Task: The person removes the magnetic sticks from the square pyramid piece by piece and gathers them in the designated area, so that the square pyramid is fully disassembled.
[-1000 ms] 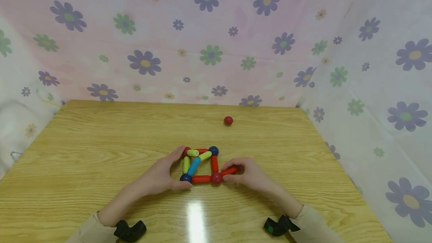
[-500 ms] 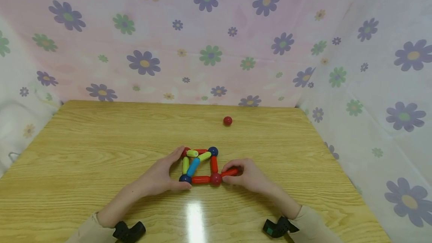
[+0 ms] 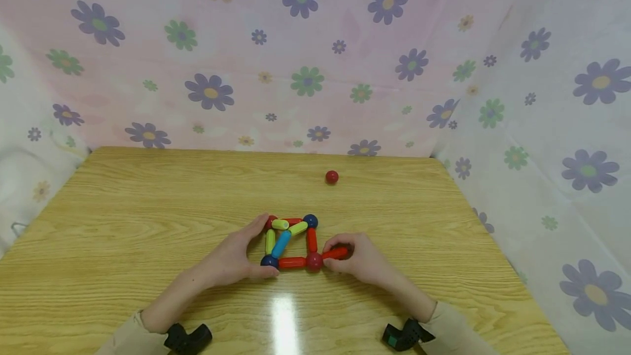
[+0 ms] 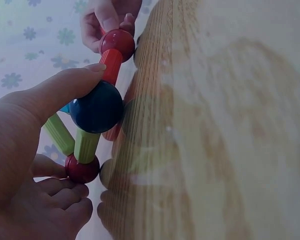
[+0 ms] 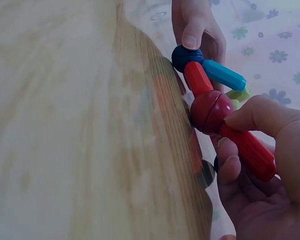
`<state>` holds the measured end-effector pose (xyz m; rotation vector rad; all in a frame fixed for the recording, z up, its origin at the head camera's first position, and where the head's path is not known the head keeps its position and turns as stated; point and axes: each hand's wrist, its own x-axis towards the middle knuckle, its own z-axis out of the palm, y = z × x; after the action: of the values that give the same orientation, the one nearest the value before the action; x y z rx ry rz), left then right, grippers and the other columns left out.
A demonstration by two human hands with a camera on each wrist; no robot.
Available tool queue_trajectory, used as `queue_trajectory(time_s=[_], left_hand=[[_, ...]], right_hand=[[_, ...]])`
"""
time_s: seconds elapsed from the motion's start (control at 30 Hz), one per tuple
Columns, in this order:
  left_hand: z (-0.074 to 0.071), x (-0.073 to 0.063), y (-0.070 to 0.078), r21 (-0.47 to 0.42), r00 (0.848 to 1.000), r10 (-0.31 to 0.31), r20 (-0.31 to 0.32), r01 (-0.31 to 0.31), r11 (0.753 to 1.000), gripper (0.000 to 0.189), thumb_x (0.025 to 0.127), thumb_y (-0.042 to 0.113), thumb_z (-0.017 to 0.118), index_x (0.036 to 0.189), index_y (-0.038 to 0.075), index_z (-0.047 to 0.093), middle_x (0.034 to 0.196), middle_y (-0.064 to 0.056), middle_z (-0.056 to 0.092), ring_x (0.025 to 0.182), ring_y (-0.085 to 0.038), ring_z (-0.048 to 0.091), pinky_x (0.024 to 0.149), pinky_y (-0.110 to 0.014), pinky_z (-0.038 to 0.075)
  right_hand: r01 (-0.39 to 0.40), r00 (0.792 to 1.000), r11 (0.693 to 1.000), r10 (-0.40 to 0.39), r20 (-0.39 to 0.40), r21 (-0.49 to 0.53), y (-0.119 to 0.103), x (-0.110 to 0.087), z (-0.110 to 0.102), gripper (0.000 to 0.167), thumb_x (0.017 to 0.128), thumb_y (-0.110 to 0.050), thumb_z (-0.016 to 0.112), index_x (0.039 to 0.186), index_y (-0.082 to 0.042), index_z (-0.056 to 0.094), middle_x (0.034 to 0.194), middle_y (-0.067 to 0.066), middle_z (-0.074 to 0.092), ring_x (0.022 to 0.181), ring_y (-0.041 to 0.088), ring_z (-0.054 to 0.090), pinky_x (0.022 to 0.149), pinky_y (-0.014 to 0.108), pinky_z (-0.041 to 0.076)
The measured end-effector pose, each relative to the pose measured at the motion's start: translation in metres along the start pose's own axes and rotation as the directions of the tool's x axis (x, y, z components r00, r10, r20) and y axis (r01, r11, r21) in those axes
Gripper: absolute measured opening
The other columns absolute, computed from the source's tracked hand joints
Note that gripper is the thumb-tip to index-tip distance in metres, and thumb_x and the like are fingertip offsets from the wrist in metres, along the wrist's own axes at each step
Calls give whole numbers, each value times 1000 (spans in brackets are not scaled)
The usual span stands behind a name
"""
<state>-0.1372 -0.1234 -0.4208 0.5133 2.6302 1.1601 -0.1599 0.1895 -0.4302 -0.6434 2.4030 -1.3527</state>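
A frame of magnetic building rods and balls lies on the table, with a blue ball (image 3: 269, 262) and a red ball (image 3: 314, 261) at its near corners. Red rods (image 3: 292, 263) and a yellow-green rod (image 3: 270, 242) form its sides; a blue rod (image 3: 282, 244) leans upward within it. My left hand (image 3: 235, 256) grips the left side, thumb on the near blue ball and fingers at the far red ball (image 4: 82, 169). With thumb and fingers, my right hand (image 3: 362, 259) pinches a red magnetic rod (image 5: 249, 152), whose end meets the near red ball.
A loose red ball (image 3: 332, 177) sits near the back of the wooden table (image 3: 172, 190). Flowered cloth (image 3: 305, 81) hangs behind and along the sides. Black devices (image 3: 188, 338) are strapped at both wrists.
Both hands keep their holds. The outer end of the pinched red rod has dipped slightly, and the right thumb sits a little lower. The frame stays in place.
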Motion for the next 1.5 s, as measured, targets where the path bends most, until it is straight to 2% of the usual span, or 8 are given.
queue_trajectory(time_s=[0.23, 0.5, 1.5], left_hand=[[0, 0, 1, 4, 1000, -6, 1, 6, 1000, 119, 72, 54, 86, 161, 10, 20, 165, -9, 24, 150, -34, 25, 117, -55, 31], [0, 0, 2, -14, 1000, -23, 7, 23, 1000, 119, 72, 53, 86, 161, 11, 20, 165, -9, 24, 151, -34, 25, 118, -55, 30], [-1, 0, 1, 2, 1000, 8, 10, -8, 1000, 117, 73, 52, 86, 160, 9, 21, 166, -7, 22, 151, -33, 24, 118, -55, 29]], right_hand=[[59, 997, 997, -61, -39, -53, -3, -2, 4, 15, 85, -13, 78, 97, -20, 73, 92, -4, 69, 75, 10, 57, 64, 21, 48], [70, 996, 996, -73, -53, -58, -6, -3, 4, 12, 83, -15, 78, 94, -19, 74, 90, -4, 70, 76, 10, 58, 64, 21, 48], [-14, 998, 1000, 16, -58, 24, -2, -2, 4, 12, 84, -11, 76, 94, -18, 75, 87, -2, 70, 69, 12, 61, 59, 23, 50]])
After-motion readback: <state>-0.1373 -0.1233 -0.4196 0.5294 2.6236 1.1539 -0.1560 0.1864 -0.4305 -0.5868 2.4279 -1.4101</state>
